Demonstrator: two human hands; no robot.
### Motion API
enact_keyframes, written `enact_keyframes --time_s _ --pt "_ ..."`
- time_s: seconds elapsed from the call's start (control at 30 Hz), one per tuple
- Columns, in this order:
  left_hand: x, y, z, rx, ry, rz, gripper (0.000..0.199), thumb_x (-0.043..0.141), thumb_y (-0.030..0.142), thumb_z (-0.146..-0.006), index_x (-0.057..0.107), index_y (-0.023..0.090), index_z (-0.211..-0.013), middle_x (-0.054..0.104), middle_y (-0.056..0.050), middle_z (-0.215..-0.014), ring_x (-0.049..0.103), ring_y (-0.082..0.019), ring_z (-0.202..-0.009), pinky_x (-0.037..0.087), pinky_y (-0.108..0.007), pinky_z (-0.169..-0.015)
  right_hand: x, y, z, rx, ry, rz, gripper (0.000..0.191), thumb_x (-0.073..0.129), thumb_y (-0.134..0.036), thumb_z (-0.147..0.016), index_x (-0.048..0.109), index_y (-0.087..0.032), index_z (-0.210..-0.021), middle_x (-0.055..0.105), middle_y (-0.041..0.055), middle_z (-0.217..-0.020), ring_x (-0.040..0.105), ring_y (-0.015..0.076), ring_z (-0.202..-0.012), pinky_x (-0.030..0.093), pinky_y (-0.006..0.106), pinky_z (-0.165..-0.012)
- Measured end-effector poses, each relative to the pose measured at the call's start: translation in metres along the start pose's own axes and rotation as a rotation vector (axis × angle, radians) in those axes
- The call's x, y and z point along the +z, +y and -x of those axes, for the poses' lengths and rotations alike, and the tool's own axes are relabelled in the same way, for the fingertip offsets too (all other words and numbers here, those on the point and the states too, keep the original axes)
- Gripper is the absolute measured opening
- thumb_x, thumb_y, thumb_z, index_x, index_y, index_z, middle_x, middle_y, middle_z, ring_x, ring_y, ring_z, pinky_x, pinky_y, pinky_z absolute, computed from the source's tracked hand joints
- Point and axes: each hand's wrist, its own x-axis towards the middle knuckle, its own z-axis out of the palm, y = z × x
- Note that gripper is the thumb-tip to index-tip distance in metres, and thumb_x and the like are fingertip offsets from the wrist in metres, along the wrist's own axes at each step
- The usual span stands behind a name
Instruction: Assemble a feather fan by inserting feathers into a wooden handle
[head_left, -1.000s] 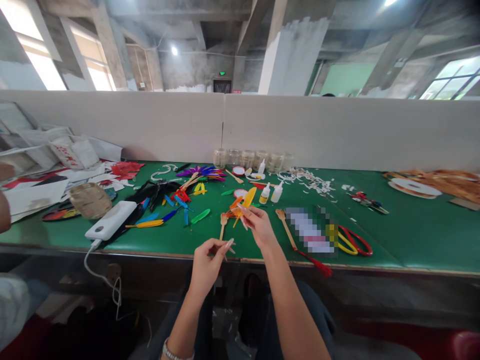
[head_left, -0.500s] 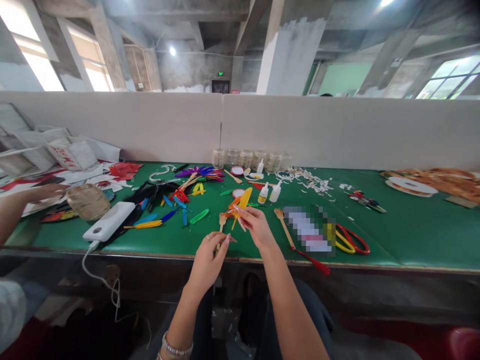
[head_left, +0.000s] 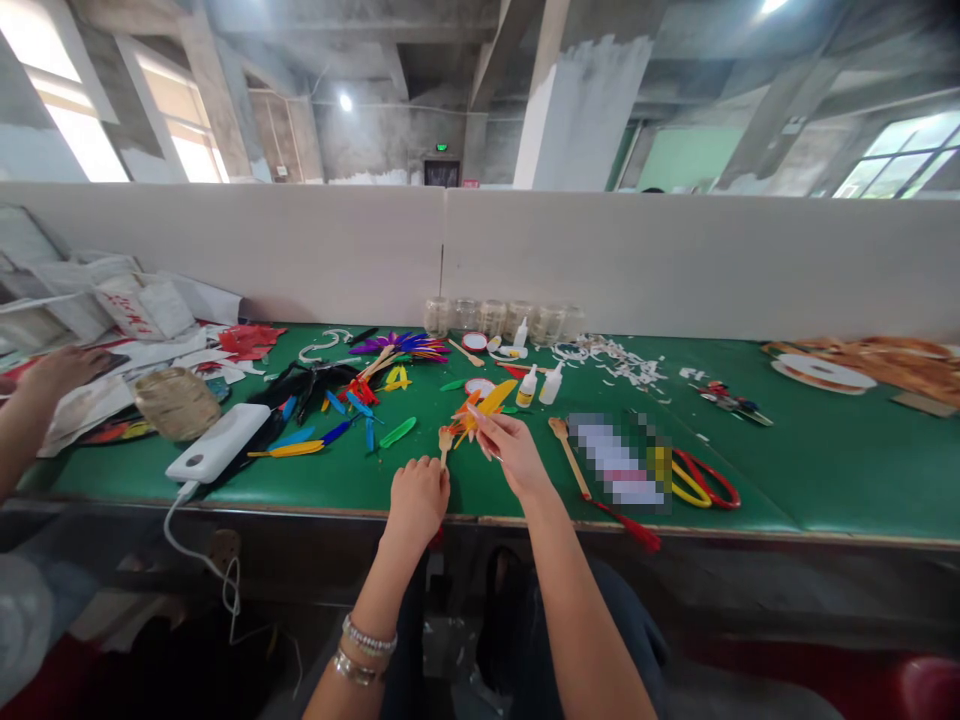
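One yellow feather [head_left: 496, 398] is pinched in the right hand [head_left: 510, 455] above the green counter [head_left: 300, 485], just right of a wooden spoon [head_left: 445, 438]. The left hand [head_left: 420, 495] curls over the spoon's near end, its fingertips hidden; whether it grips, I cannot tell. Two small bottles [head_left: 550, 386] stand farther right.

A white power bank [head_left: 219, 443] trails a white cable [head_left: 185, 492].

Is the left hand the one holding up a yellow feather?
No, the right hand holds the yellow feather between thumb and finger.
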Motion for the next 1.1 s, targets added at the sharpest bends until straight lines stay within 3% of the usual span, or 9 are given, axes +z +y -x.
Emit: enact_keyframes --time_s 0.17,0.33,0.47,0.57,0.7,0.8,0.83,0.97,1.1 --pt "-0.001 -0.003 0.010 -0.053 0.093 0.048 0.035 0.029 0.036 -0.089 0.056 0.016 -0.082 0.062 -0.007 -0.081 0.058 -0.021 -0.082 0.041 -0.031 -0.069 -0.002 0.000 0.000 -0.001 0.018 -0.001 0.030 0.063 -0.044 -0.069 0.067 -0.015 -0.071 0.037 -0.0062 -0.042 0.026 0.0039 -0.039 0.014 0.022 -0.039" --pt "0.009 -0.036 0.015 -0.006 0.358 0.094 0.041 0.032 0.042 -0.088 0.050 0.016 -0.113 0.057 -0.011 -0.115 0.049 -0.022 -0.110 0.039 -0.035 -0.088 -0.003 -0.002 0.000 0.014 0.035 -0.006 0.031 0.064 -0.045 -0.067 0.068 -0.015 -0.072 0.039 -0.0057 -0.044 0.027 0.0039 -0.039 0.018 0.022 -0.038" --pt "0.017 -0.067 0.025 0.158 0.267 0.024 0.051 0.030 0.046 -0.088 0.038 0.018 -0.130 0.045 -0.009 -0.132 0.037 -0.020 -0.125 0.031 -0.038 -0.102 -0.003 -0.003 0.001 0.016 0.042 -0.022 0.031 0.064 -0.045 -0.067 0.068 -0.016 -0.077 0.045 -0.0046 -0.047 0.028 0.0035 -0.039 0.018 0.021 -0.038" --pt "0.015 -0.082 0.048 0.153 0.220 -0.067 0.057 0.032 0.049 -0.086 0.036 0.015 -0.132 0.040 -0.010 -0.136 0.033 -0.021 -0.127 0.031 -0.037 -0.102 -0.003 -0.003 0.000 0.008 0.037 -0.029 0.029 0.065 -0.043 -0.068 0.068 -0.015 -0.074 0.048 -0.0034 -0.051 0.028 0.0030 -0.039 0.017 0.022 -0.038" --pt "-0.005 -0.101 0.099 -0.035 0.136 -0.181 0.052 0.038 0.039 -0.085 0.042 0.010 -0.128 0.046 -0.017 -0.129 0.049 -0.027 -0.114 0.042 -0.038 -0.090 -0.005 -0.001 -0.001 0.007 0.018 -0.033 0.028 0.064 -0.043 -0.069 0.069 -0.016 -0.077 0.047 -0.0038 -0.050 0.028 0.0029 -0.038 0.016 0.022 -0.038" --pt "-0.033 -0.116 0.130 -0.233 -0.010 -0.151 0.041 0.028 0.024 -0.087 0.050 0.024 -0.121 0.068 -0.007 -0.094 0.065 -0.020 -0.072 0.049 -0.031 -0.063 -0.007 0.001 -0.002 0.004 0.013 -0.026 0.029 0.063 -0.044 -0.070 0.069 -0.016 -0.079 0.047 -0.0040 -0.049 0.028 0.0030 -0.038 0.015 0.022 -0.038" --pt "-0.042 -0.120 0.134 -0.281 0.029 -0.133 0.042 0.027 0.022 -0.087 0.049 0.025 -0.123 0.068 -0.006 -0.092 0.065 -0.019 -0.071 0.049 -0.029 -0.060 -0.007 0.001 -0.003 0.004 0.014 -0.022 0.029 0.063 -0.044 -0.070 0.069 -0.016 -0.078 0.047 -0.0040 -0.049 0.028 0.0030 -0.038 0.015 0.022 -0.038" --pt "-0.060 -0.122 0.115 -0.240 0.292 -0.124 0.041 0.028 0.026 -0.087 0.048 0.023 -0.123 0.049 -0.008 -0.128 0.059 -0.021 -0.098 0.049 -0.031 -0.074 -0.006 0.002 -0.004 0.007 0.001 -0.015 0.028 0.063 -0.043 -0.070 0.068 -0.016 -0.076 0.047 -0.0040 -0.050 0.028 0.0028 -0.039 0.016 0.022 -0.038" --pt "-0.039 -0.112 0.080 -0.042 0.340 -0.172 0.050 0.026 0.039 -0.087 0.046 0.014 -0.125 0.045 -0.013 -0.132 0.040 -0.026 -0.122 0.034 -0.041 -0.098 -0.006 0.000 -0.002 0.000 0.003 0.004 0.028 0.063 -0.043 -0.070 0.067 -0.016 -0.071 0.047 -0.0039 -0.049 0.028 0.0029 -0.039 0.017 0.022 -0.038"
